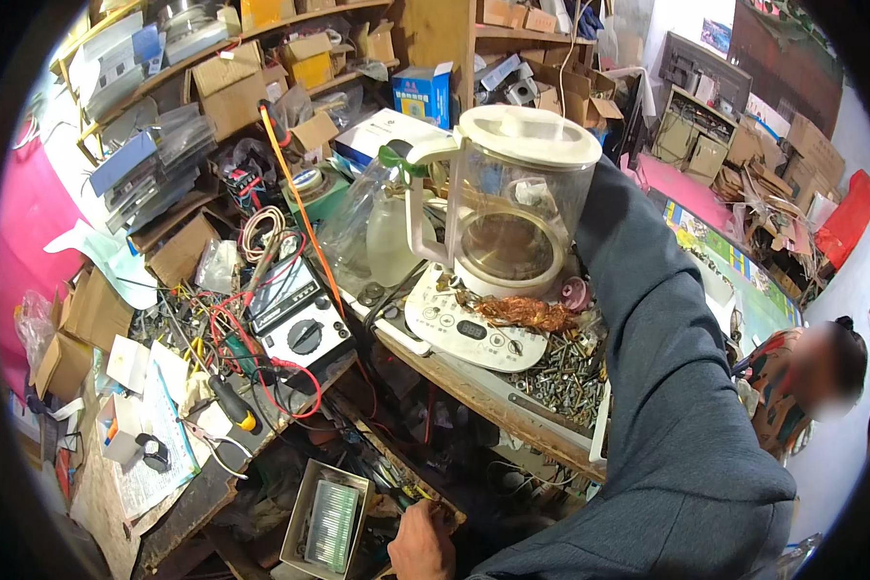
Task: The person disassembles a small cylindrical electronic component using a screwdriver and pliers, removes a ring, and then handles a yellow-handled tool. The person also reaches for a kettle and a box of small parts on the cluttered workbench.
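So your right arm in the grey sleeve [677, 387] goes way up across the bench and disappears behind the clear glass kettle [512, 193], the one with the cream lid and handle, so the right hand itself is hidden and you can't tell if it's gripping or open. The kettle sits upright on its white control base [459, 329], roughly in the middle of the cluttered workbench [474, 396], and just right of the base there's a coppery tangle of wire [524, 312] and a tray of loose screws [565, 372] touching the sleeve. Your left hand [421, 541] is down at the bottom edge, fingers curled in close around something small, too hidden to say what, right beside a grey metal box of small parts [327, 522]. Off to the left there's an analog multimeter [298, 319] with red leads [261, 372] looped around it, and a yellow-handled screwdriver [232, 404] lying just below that
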